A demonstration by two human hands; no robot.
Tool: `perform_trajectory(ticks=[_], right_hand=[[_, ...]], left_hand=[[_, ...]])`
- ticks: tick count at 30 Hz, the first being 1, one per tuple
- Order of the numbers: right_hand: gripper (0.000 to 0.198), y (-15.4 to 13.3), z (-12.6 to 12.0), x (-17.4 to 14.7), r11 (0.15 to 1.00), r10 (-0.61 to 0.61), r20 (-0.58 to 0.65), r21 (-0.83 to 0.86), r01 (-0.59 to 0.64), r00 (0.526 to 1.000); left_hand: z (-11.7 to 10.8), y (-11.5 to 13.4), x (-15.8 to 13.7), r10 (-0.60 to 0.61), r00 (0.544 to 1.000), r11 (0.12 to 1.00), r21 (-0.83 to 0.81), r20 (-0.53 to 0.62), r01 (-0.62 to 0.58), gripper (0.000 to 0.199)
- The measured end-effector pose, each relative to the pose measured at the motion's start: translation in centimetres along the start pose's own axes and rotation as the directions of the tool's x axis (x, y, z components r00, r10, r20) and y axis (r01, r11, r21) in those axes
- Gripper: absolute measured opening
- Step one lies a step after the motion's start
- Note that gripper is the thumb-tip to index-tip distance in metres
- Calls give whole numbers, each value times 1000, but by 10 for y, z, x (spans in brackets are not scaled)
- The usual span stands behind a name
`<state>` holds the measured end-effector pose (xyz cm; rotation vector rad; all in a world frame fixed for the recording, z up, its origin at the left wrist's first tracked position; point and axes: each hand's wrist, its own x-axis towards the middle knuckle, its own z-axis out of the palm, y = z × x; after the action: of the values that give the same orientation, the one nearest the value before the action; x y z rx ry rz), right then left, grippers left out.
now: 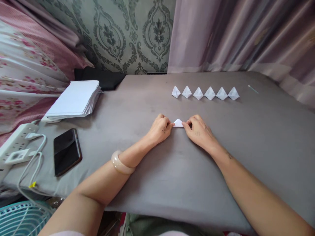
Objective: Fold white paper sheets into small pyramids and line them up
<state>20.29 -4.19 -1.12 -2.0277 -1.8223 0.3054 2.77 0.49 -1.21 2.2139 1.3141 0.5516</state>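
A small folded white paper (178, 123), roughly triangular with its point away from me, is pinched between my two hands just above or on the grey tabletop cover. My left hand (161, 128), on the arm with a pale bangle (120, 163), grips its left corner with closed fingers. At the right corner, the thumb and fingers of my right hand (198, 131) are closed on the same paper. Beyond the hands, several white folded paper pieces (198, 93), diamond-shaped, stand in a row.
A stack of white paper (75, 98) lies at the left, near a black folded cloth (100, 78). Closer are a phone (67, 151), a power strip (18, 144) with cables and a fan (22, 219). A cotton swab (253, 89) lies far right.
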Motion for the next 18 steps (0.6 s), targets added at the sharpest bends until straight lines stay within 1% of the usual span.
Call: perform_trajectory(ticks=[7,12,14,18], right_hand=[[24,-3,-1,0,999,17,16,-44,-17,1000],[25,-1,-1,0,1000,10,14,-24,-10,1000],[26,2,0,0,1000,3,-1,-4,-3,1000],[27,11,-1,4,998,-17,-34,64,19,999]], left_hand=[[-1,2,0,-24,1000,1000,19,3,24,18],[-2,0,0,-30,999,999,25,13,29,20],[-2,-2,0,-28,1000,998,52,5,28,21],[-2,-4,1,-16,1000,987,161,-27,21,28]])
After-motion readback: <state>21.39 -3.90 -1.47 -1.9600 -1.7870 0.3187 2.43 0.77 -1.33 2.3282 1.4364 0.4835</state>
